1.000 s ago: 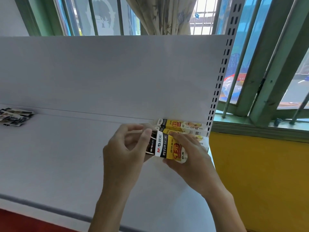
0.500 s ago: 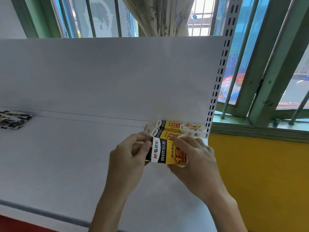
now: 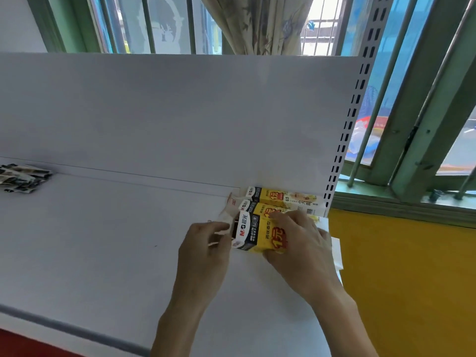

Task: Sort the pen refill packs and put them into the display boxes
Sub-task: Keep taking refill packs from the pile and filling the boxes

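**A:** Start at the far left. What's there?

**B:** A loose heap of pen refill packs [image 3: 23, 176] in dark and pale wrappers. It lies on the white shelf [image 3: 103, 253], close to the back panel [image 3: 180, 112] and well apart from both hands.

**A:** And the left hand?

**B:** The left hand [image 3: 203, 253] pinches the white end flap [image 3: 225, 226] of the front display box [image 3: 257, 235] between thumb and fingertips.

**A:** How does that box look?

**B:** It's a long carton lying lengthwise, black and white at its left end, then yellow with big red characters. The left end looks open and dark inside, but I cannot tell if anything is in it.

**A:** The right hand?

**B:** The right hand [image 3: 301, 243] is curled over the box's right part, fingers on top and thumb underneath. Just behind lie the middle display box [image 3: 253, 206] and the rear display box [image 3: 280, 198], side by side in the same print, with the rear one beside the slotted upright [image 3: 345, 140].

**A:** Which step is this?

**B:** Readying the box, I'd judge, with filling not yet begun. Next, the flap needs folding clear while the right hand steadies the carton. Then comes a long reach left for packs of one kind.
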Demonstrator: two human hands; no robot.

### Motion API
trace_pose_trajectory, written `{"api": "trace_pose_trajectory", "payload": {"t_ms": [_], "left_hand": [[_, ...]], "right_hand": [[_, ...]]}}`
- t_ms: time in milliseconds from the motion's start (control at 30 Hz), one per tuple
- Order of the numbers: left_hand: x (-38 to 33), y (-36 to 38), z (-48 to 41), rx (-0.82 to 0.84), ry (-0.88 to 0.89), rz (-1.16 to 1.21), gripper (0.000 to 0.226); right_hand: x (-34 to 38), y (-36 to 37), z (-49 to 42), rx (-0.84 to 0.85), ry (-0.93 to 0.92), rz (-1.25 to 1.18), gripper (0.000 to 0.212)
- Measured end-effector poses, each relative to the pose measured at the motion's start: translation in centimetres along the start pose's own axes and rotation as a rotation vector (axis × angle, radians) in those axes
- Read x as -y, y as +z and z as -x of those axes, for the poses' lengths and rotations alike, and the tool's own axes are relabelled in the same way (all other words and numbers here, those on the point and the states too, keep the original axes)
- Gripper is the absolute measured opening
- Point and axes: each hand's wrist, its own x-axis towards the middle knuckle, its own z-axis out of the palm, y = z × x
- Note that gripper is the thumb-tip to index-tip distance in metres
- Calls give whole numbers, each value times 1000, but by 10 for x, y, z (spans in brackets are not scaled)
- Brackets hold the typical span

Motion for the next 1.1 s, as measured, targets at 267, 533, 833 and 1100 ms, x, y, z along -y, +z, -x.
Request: {"api": "trace_pose_trajectory", "payload": {"t_ms": [267, 533, 833, 1100], "left_hand": [[53, -50, -1, -6, 128, -307, 17], [114, -215, 2, -156, -12, -443, 20], [185, -427, 33, -387, -118, -594, 17], [245, -518, 11, -485, -212, -535, 17]], "right_hand": [[12, 33, -13, -7, 94, 7, 48], [188, 76, -11, 2, -161, -418, 34], [401, 180, 9, 214, -337, -586, 34], [518, 242, -12, 386, -454, -539, 34]]}}
